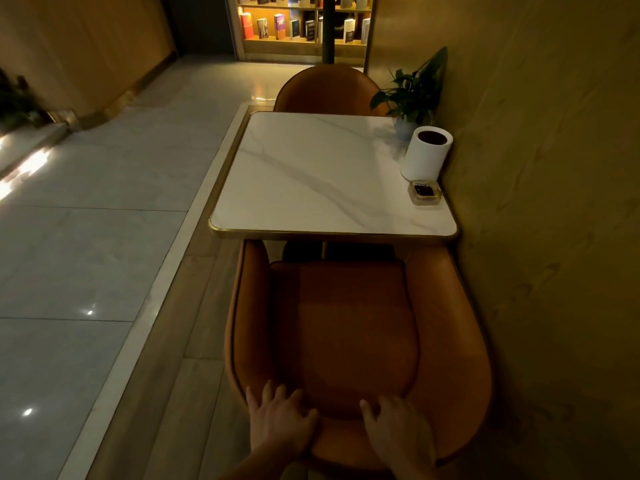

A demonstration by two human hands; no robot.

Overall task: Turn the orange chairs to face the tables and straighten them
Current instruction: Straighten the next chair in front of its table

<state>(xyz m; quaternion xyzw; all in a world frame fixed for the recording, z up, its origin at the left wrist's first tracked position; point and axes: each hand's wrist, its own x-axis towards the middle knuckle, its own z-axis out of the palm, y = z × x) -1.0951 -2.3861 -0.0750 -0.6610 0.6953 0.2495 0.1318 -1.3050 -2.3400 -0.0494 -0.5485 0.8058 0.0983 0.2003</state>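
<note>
Orange near chair: leather-look tub seat directly below the camera, its open front facing the table and its arms reaching just under the table's near edge.
Left hand: laid flat on top of the chair's backrest rim, fingers spread and curling forward over the edge toward the seat cushion.
Right hand: on the same rim, just beside the left, fingers spread and draped over it; neither hand pinches anything.
Table: square white marble-look top with a gold rim, set against the wall on the right.
Far chair: second orange chair across the table, only its rounded back showing above the far edge.
On the table: a white cylinder, a small glass ashtray near it, and a potted plant in the far right corner.
Background: lit bookshelf beyond the far chair.
</note>
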